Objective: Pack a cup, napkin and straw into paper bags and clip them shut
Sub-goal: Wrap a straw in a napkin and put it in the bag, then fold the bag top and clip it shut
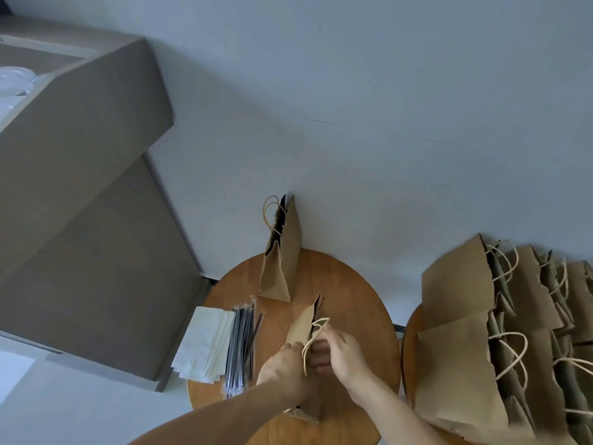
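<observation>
Scanning from left: two stacked boxes [80, 220] stand beside the tabletop [353, 284]. The upper box is open and holds clear plastic ware [16, 81], possibly cups, too blurred to confirm.

Napkins [205, 345] lie fanned at the tabletop's left edge, partly overhanging it. They look thin and limp, so I judge they are best lifted one at a time by a corner pinch.

Straws [240, 345] lie just beside the napkins, bundled lengthways in clear wrappers. The film looks light and slick and is likely to slide, so pinch mid-length.

Back bag [282, 261] stands upright at the far rim with its mouth narrow. Contents hidden.

Bag [305, 329] in work sits at tabletop centre, tilted.
- Left hand [285, 370] grips the near lip, fingers curled over the edge.
- Right hand [346, 358] pinches the other lip by the cord handle [317, 326].
- Interior is not visible, so I cannot tell whether cup, napkin or straw is in.
- The kraft paper is judged light and quick to crease, and liable to tear at the lip if pulled hard. Hold the lip, not the cord.
- No clip identified. The dark marks at both bag mouths could be clip or shadow.

Right: bags [465, 348] stand in rows on a second tabletop [408, 358], handles out. Contents hidden.
</observation>
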Demonstrator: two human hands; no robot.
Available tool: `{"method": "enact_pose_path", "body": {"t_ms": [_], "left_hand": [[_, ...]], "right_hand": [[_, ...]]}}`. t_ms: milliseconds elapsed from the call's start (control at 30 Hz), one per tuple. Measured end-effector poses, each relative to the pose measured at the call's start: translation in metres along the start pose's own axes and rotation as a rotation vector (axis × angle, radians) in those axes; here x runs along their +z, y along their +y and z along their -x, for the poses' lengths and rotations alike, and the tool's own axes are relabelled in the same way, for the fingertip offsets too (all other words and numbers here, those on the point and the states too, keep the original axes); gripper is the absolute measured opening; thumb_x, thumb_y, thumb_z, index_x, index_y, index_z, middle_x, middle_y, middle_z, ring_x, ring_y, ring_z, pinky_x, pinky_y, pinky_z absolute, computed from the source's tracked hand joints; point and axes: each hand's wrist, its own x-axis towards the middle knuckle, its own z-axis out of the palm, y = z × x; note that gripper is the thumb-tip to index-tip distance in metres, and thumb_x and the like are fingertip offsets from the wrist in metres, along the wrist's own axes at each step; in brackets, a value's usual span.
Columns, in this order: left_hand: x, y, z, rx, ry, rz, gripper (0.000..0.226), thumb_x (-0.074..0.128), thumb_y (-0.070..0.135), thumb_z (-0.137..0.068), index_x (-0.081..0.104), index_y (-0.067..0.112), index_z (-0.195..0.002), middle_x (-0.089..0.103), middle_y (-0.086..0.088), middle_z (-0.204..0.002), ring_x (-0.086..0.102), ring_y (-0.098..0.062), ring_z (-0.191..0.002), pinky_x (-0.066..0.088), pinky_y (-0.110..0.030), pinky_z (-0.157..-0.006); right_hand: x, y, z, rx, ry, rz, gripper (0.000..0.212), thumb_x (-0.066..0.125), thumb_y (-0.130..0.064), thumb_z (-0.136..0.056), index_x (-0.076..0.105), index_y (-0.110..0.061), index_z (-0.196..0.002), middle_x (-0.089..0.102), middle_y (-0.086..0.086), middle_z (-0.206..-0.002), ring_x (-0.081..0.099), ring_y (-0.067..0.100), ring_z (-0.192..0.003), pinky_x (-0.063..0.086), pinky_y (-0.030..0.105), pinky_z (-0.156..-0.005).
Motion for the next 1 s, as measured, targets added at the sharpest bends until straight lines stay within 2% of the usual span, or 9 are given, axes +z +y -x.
{"method": "enact_pose_path", "body": {"t_ms": [67,133,233,333,433,533,767,900,1000], "left_hand": [[0.002,0.003,-0.003,-0.004,0.065,-0.024,0.023,0.047,0.030,-0.091,0.062,0.019,-0.105,0.067,-0.001,-0.102,0.066,-0.023,-0.093,0.054,-0.034,-0.078],[-0.002,0.002,-0.006,0.018,0.098,-0.007,0.015,0.047,0.031,-0.094,0.058,0.023,-0.088,0.064,0.003,-0.083,0.063,-0.022,-0.083,0.047,-0.031,-0.067],[-0.014,0.001,-0.013,0.058,0.127,-0.043,0.030,0.046,0.034,-0.096,0.046,0.023,-0.068,0.048,0.009,-0.065,0.054,-0.020,-0.070,0.039,-0.028,-0.062],[-0.031,0.005,-0.026,0.146,0.137,-0.152,0.024,0.045,0.034,-0.098,0.056,0.025,-0.079,0.064,0.001,-0.085,0.063,-0.023,-0.082,0.045,-0.031,-0.067],[-0.047,0.005,-0.041,0.248,0.112,-0.238,0.022,0.047,0.027,-0.096,0.066,0.031,-0.106,0.068,0.001,-0.104,0.065,-0.023,-0.098,0.049,-0.032,-0.075],[-0.057,0.003,-0.054,0.269,0.089,-0.279,0.027,0.049,0.022,-0.096,0.067,0.037,-0.110,0.069,0.004,-0.102,0.066,-0.020,-0.095,0.047,-0.029,-0.071],[-0.033,0.013,-0.066,0.137,0.240,-0.093,0.010,0.052,0.036,-0.090,0.059,0.033,-0.084,0.070,0.006,-0.088,0.066,-0.019,-0.085,0.049,-0.030,-0.074],[-0.022,0.015,-0.065,0.278,0.417,0.016,0.010,0.066,0.032,-0.084,0.070,0.029,-0.076,0.070,0.004,-0.075,0.063,-0.020,-0.076,0.044,-0.032,-0.075],[-0.024,0.009,-0.066,0.361,0.441,-0.002,0.006,0.071,0.023,-0.082,0.073,0.027,-0.078,0.070,0.003,-0.072,0.065,-0.022,-0.075,0.041,-0.032,-0.077]], "right_hand": [[-0.011,0.005,-0.004,-0.121,0.023,0.171,0.024,0.049,-0.023,-0.099,0.071,-0.014,-0.095,0.075,0.000,-0.087,0.071,0.017,-0.078,0.055,0.039,-0.078],[-0.028,0.008,-0.010,-0.285,0.111,0.499,0.014,0.056,-0.021,-0.097,0.066,-0.026,-0.106,0.067,-0.011,-0.104,0.066,0.009,-0.089,0.055,0.027,-0.081],[-0.051,0.007,-0.023,-0.565,0.249,0.788,0.042,0.066,-0.017,-0.089,0.053,-0.028,-0.127,0.048,-0.012,-0.134,0.063,0.009,-0.097,0.052,0.017,-0.080],[-0.067,0.001,-0.039,-0.653,0.146,1.000,0.059,0.069,-0.019,-0.088,0.044,-0.031,-0.140,0.033,-0.017,-0.146,0.064,0.011,-0.099,0.054,0.018,-0.081],[-0.076,-0.003,-0.048,-0.651,0.144,1.036,0.024,0.065,-0.024,-0.092,0.063,-0.029,-0.116,0.060,-0.014,-0.117,0.064,0.011,-0.095,0.054,0.024,-0.078],[-0.077,-0.004,-0.052,-0.671,0.208,1.058,0.012,0.062,-0.030,-0.095,0.068,-0.026,-0.103,0.067,-0.010,-0.096,0.061,0.009,-0.084,0.050,0.024,-0.069],[-0.083,0.003,-0.065,-0.580,0.221,1.055,0.015,0.060,-0.035,-0.095,0.067,-0.024,-0.101,0.068,-0.006,-0.094,0.061,0.013,-0.083,0.055,0.033,-0.072],[-0.091,0.000,-0.070,-0.568,0.166,1.055,0.019,0.061,-0.041,-0.094,0.068,-0.023,-0.099,0.068,-0.007,-0.093,0.061,0.012,-0.082,0.055,0.034,-0.070],[-0.099,0.001,-0.067,-0.625,0.181,0.896,0.023,0.064,-0.037,-0.093,0.067,-0.023,-0.111,0.066,-0.011,-0.106,0.062,0.007,-0.092,0.053,0.023,-0.078]]}}
